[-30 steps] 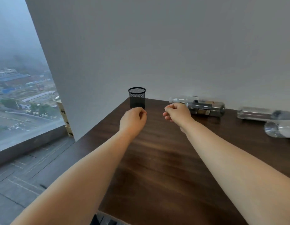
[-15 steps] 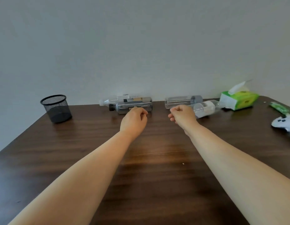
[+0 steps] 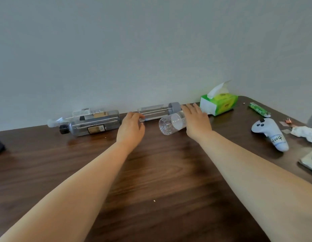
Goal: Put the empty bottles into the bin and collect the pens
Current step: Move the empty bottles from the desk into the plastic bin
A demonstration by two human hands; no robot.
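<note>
On dark woodgrain table (image 3: 151,180), hands (image 3: 130,130) near clear ribbed bottle (image 3: 171,124).

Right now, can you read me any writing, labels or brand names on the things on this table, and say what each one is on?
"Hoo4", roughly, handwritten and hard to make out: on the white label on the handle of the pale blue game controller.
Printed label, too blurred to read: dark-capped clear plastic bottle lying on its side.
White label, too small to read: clear bottle behind it.
Markings unreadable: green tissue box; green packet.
</note>
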